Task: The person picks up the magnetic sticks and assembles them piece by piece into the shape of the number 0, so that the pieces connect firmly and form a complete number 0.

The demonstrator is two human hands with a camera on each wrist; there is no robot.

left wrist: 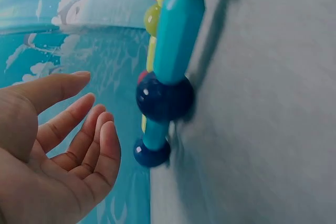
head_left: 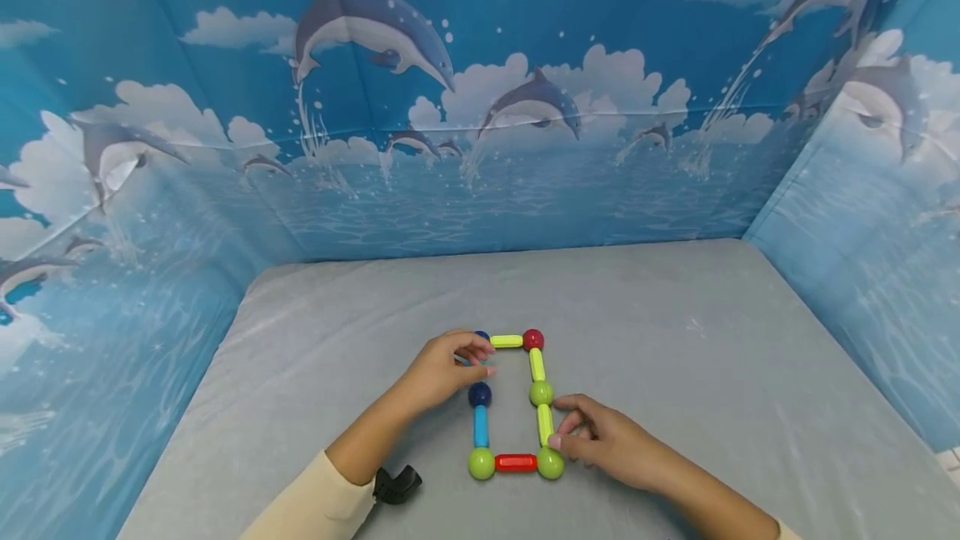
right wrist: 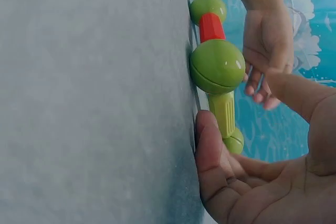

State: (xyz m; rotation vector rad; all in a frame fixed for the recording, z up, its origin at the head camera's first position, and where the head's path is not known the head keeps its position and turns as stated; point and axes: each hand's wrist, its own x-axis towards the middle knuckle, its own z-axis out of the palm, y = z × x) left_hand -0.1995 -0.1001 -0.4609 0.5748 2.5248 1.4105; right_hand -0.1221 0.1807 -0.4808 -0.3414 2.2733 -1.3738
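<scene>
Balls and rods joined end to end form a rectangle on the grey surface. Its left side has a light blue rod (head_left: 481, 426), a dark blue ball (head_left: 480, 394) and a second light blue rod (left wrist: 156, 134). A red rod (head_left: 516, 463) joins two green balls along the near side. The right side has a yellow-green rod (head_left: 545, 425), a green ball (head_left: 541, 393) and a red ball (head_left: 533, 340). My left hand (head_left: 448, 367) hovers by the far left corner, partly covering it, holding nothing. My right hand (head_left: 611, 444) is beside the near right corner, fingers loosely bent around nothing.
A black curved object (head_left: 397, 485) is by the left sleeve (head_left: 318, 498). Blue dolphin-print curtain (head_left: 510, 190) stands behind the grey cloth surface (head_left: 675, 332) and along both sides. A yellow-green rod (head_left: 506, 341) forms the rectangle's far side.
</scene>
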